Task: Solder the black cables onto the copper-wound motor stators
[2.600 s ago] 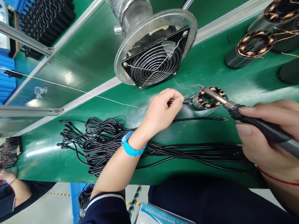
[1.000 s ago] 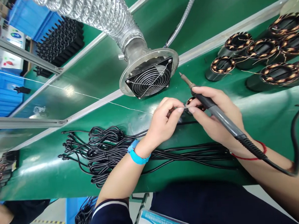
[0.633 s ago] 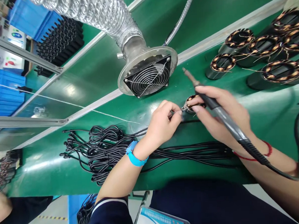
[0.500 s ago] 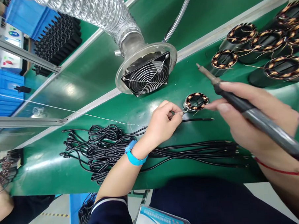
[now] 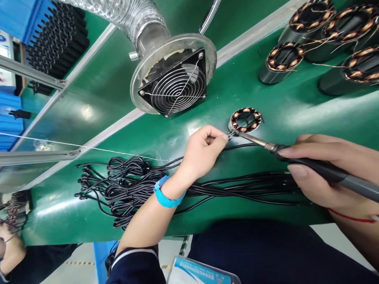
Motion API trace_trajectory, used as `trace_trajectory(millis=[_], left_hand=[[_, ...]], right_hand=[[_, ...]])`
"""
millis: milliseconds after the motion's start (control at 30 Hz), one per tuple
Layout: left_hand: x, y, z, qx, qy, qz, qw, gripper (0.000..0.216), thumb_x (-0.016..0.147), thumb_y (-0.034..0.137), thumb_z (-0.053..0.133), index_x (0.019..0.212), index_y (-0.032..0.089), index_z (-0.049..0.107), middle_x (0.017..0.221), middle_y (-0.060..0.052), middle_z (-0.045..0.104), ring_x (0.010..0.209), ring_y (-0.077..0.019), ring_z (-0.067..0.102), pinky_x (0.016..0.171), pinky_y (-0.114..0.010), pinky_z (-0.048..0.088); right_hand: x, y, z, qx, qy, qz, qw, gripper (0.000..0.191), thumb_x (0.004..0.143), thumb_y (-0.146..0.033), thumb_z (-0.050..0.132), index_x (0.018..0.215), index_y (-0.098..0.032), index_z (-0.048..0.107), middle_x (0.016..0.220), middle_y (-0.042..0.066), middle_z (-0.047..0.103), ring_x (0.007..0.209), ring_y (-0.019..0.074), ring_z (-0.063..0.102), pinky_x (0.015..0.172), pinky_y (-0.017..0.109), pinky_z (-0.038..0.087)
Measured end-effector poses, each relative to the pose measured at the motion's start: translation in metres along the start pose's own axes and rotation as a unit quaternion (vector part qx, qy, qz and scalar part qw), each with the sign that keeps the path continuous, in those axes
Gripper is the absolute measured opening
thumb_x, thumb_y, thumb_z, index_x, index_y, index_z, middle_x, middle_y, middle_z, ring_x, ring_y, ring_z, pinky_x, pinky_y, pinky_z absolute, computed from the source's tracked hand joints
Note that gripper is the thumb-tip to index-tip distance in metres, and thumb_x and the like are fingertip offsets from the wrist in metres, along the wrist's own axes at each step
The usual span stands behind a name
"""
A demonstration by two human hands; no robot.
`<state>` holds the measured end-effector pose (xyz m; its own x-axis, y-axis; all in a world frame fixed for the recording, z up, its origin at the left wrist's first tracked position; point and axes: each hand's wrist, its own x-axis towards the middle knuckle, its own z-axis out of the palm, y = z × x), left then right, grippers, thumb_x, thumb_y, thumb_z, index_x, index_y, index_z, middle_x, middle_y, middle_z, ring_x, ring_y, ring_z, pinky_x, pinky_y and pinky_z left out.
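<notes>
My left hand [image 5: 202, 152], with a blue wristband, pinches a thin wire end beside a small copper-wound stator [image 5: 245, 119] that lies on the green belt [image 5: 316, 111]. A thin solder wire [image 5: 67, 144] runs from the left toward that hand. My right hand [image 5: 335, 173] is closed round the dark handle of a soldering iron [image 5: 303, 162]. The iron's tip touches the spot at the stator's near left edge, right by my left fingertips. A single black cable [image 5: 240, 147] lies just under the tip.
A fume extractor fan [image 5: 174, 82] on a silver flex duct hangs behind the stator. Several more stators [image 5: 325, 31] stand at the back right. A bundle of black cables [image 5: 131, 188] lies across the near belt. Another person's hand [image 5: 1, 232] shows at the far left.
My right hand swung the soldering iron down from above the stator, so its tip now rests at the stator's edge by my left fingers. My left hand stayed pinched.
</notes>
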<state>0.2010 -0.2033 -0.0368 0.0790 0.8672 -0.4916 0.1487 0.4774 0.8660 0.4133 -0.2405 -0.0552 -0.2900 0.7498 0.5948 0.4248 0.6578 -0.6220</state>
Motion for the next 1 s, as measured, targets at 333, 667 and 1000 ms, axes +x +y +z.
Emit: trace_trajectory(millis=[333,667,1000], left_hand=[[-0.002,0.000,0.001,-0.025,0.002,0.007,1.000,0.019,0.084,0.012,0.062,0.068,0.017,0.054,0.050,0.010,0.041,0.044,-0.0020,0.032,0.044,-0.018,0.024],[0.000,-0.004,0.001,-0.043,-0.004,0.000,0.999,0.016,0.083,0.015,0.063,0.069,0.017,0.056,0.050,0.010,0.044,0.043,-0.0020,0.031,0.044,-0.018,0.025],[-0.001,-0.002,0.002,-0.056,0.001,0.001,0.998,0.015,0.082,0.016,0.063,0.069,0.017,0.056,0.049,0.010,0.045,0.042,-0.0021,0.033,0.044,-0.017,0.025]], right_hand=[[-0.004,-0.005,-0.005,0.014,-0.031,0.036,0.999,0.009,0.098,-0.020,0.059,0.105,-0.024,0.063,0.082,0.002,0.062,0.068,0.0118,0.064,0.058,0.024,0.053],[-0.001,-0.004,0.000,0.015,-0.015,0.028,0.999,0.019,0.095,-0.016,0.061,0.111,-0.026,0.065,0.079,0.001,0.061,0.064,0.0131,0.061,0.052,0.026,0.048],[0.020,-0.010,0.002,-0.097,-0.035,0.023,0.994,0.045,0.099,-0.023,0.063,0.142,-0.033,0.053,0.113,0.000,0.073,0.089,0.0147,0.071,0.077,0.026,0.059]])
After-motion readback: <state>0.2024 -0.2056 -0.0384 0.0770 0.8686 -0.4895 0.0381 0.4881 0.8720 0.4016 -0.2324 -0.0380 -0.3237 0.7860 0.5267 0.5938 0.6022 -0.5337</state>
